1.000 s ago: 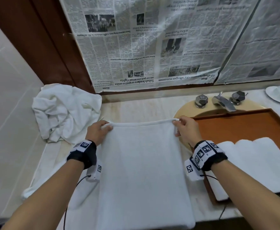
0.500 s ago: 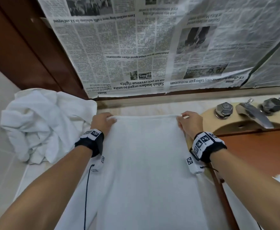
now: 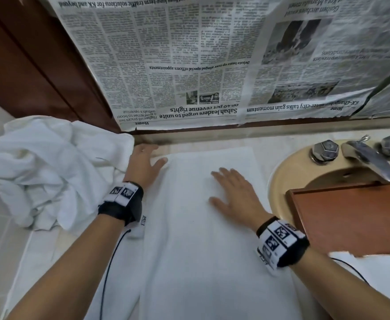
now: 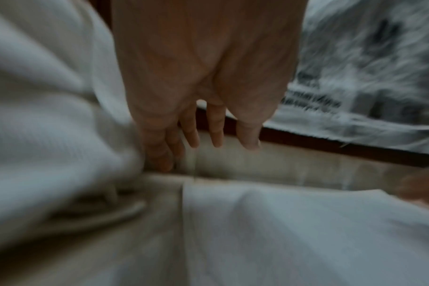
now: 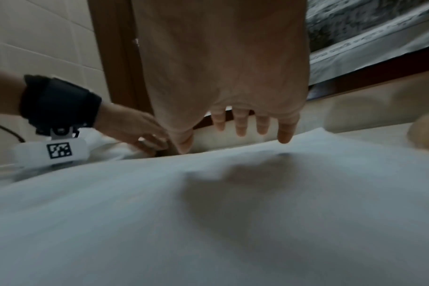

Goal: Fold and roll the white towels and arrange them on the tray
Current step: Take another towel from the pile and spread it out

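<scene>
A white towel lies flat and lengthwise on the counter, its far edge near the wall. My right hand lies flat on its upper middle, fingers straight and spread; the right wrist view shows that hand over the towel. My left hand rests open at the towel's far left corner, fingers extended beside the pile, as the left wrist view shows that hand too. A wooden tray sits at the right over the sink, with white towel at its near end.
A crumpled pile of white towels fills the counter's left end. A beige sink with a metal tap and two knobs lies at the right. Newspaper covers the wall behind.
Both hands have let go of the towel's far edge. The right hand has moved inward and lies flat on the towel; the left hand has opened at the corner. The towel's far edge now lies flat.
</scene>
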